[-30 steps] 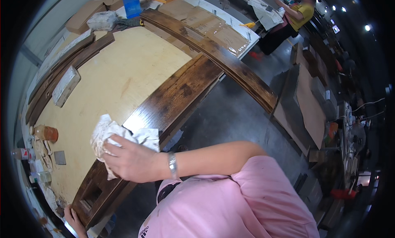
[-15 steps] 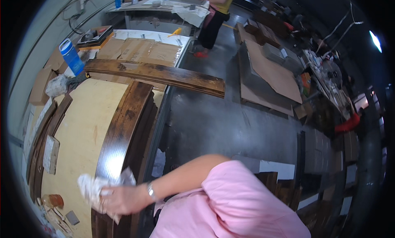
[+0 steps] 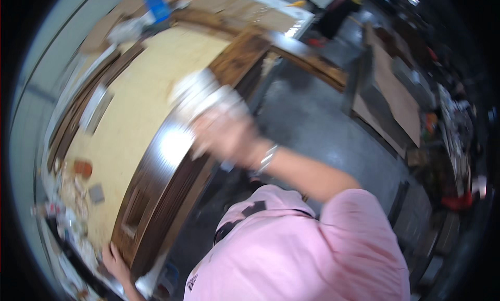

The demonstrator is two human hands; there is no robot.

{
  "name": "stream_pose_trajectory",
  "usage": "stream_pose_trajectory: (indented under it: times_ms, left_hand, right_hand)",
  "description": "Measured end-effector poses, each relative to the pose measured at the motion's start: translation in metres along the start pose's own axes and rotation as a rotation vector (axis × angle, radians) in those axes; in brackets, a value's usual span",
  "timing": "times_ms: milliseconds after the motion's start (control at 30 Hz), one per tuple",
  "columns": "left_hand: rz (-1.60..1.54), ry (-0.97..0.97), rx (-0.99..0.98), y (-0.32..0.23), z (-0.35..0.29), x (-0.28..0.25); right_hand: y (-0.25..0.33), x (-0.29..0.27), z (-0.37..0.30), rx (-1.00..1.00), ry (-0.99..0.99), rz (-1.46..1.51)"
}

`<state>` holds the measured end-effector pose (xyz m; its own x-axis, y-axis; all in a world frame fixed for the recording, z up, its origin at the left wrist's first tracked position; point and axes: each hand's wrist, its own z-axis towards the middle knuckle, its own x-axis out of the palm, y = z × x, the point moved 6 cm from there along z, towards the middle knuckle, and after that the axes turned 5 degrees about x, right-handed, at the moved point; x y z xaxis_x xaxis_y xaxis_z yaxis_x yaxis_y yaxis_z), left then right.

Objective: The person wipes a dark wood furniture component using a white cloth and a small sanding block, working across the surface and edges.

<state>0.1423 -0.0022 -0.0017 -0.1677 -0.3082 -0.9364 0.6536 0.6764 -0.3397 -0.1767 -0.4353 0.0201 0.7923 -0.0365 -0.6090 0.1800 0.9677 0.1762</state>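
A long dark brown wooden board (image 3: pixel 156 168), its surface shiny under the light, lies lengthwise on top of several similar stacked boards (image 3: pixel 174 202). A rectangular cut-out shows near its close end. My right hand (image 3: pixel 226 137), smeared by motion, is closed on a crumpled white cloth (image 3: pixel 205 95) over the board's middle to far part. Whether the cloth touches the wood throughout cannot be made out. At the near left corner my left hand (image 3: pixel 117 264) grips the board's edge, with its fingers along the side.
A pale plywood surface (image 3: pixel 140 87) extends left of the board, with a light block (image 3: pixel 96 111), a brown jar (image 3: pixel 83 168) and a small grey square (image 3: pixel 96 193) on it. Another board (image 3: pixel 310 61) crosses beyond. A blue bottle (image 3: pixel 155 7) stands far left; cardboard-topped stacks (image 3: pixel 388 98) stand right.
My right hand has moved the cloth up along the board, away from me. My left hand has come into view at the near end. The view has shifted, showing more of the near side.
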Motion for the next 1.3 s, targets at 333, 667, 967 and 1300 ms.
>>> stream_pose_trajectory:
  times_ms: [333, 667, 967, 1300]
  left_hand:
    - [0.097, -0.134, -0.012, -0.032, -0.01, -0.02]
    - [0.098, -0.149, -0.014, -0.055, -0.009, -0.028]
    - [0.085, -0.153, -0.01, -0.052, -0.012, -0.024]
    - [0.063, -0.137, -0.018, -0.048, -0.009, -0.024]
  right_hand:
    - [-0.011, -0.013, 0.051, 0.158, -0.195, 0.046]
    - [0.023, 0.03, 0.041, 0.178, -0.077, 0.165]
    - [0.026, 0.03, 0.041, 0.192, -0.059, 0.169]
    - [0.101, 0.046, 0.018, -0.016, 0.107, 0.322]
